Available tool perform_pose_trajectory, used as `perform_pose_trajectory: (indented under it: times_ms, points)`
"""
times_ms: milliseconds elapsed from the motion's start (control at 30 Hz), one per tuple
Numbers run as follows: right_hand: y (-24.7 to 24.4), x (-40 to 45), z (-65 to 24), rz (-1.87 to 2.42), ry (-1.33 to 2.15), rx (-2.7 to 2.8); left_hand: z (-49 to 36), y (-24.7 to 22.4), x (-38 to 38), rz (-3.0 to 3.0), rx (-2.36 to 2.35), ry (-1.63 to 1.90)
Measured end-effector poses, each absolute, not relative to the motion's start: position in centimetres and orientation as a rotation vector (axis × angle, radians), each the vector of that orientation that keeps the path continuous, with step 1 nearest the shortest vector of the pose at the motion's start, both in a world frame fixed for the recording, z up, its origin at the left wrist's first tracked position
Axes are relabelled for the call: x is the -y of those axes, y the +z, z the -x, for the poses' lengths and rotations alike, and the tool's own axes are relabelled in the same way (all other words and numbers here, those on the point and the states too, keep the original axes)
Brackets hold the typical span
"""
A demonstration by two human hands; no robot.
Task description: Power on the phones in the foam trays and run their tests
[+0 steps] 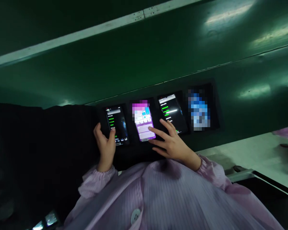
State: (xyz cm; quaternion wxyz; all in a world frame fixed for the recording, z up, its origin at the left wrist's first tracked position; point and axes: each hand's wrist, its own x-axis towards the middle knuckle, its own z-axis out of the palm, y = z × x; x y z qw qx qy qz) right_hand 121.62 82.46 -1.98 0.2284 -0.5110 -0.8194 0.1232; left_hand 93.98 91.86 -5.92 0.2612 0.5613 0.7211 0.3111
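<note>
Along the near side of a green workbench (pixel 244 111), four lit phones (pixel 174 112) lie in a row before a person in a pale purple coat (pixel 168 195). The left hand (pixel 107 148) is loosely open at the leftmost phone (pixel 120 123), thumb on or just above its dark screen, fingers beside its edge. The right hand (pixel 175 145), fingers spread and grasping nothing, extends over the bright second phone (pixel 142 123); whether a fingertip touches cannot be told.
</note>
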Motion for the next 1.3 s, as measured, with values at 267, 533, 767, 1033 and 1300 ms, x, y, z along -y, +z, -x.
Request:
perform_pose_trajectory:
  times_ms: [267, 533, 767, 1033, 1300]
  points:
    - [-2.4, -83.3, -120.6, 1.607, 0.352, 2.232, -93.7, -6.2, -92.1, -1.515, -1.947, 0.854]
    - [-2.6, -83.4, -120.5, 1.626, 0.373, 2.205, -93.7, -6.3, -92.2, -1.517, -1.957, 0.851]
    - [-2.5, -83.8, -120.5, 1.507, 0.398, 2.151, -93.8, -6.1, -92.2, -1.497, -1.953, 0.86]
    - [-2.8, -84.3, -119.8, 1.547, 0.378, 2.207, -93.8, -5.9, -92.2, -1.485, -1.953, 0.861]
    - [-3.0, -84.1, -120.3, 1.44, 0.385, 2.124, -93.8, -6.1, -92.2, -1.465, -1.954, 0.874]
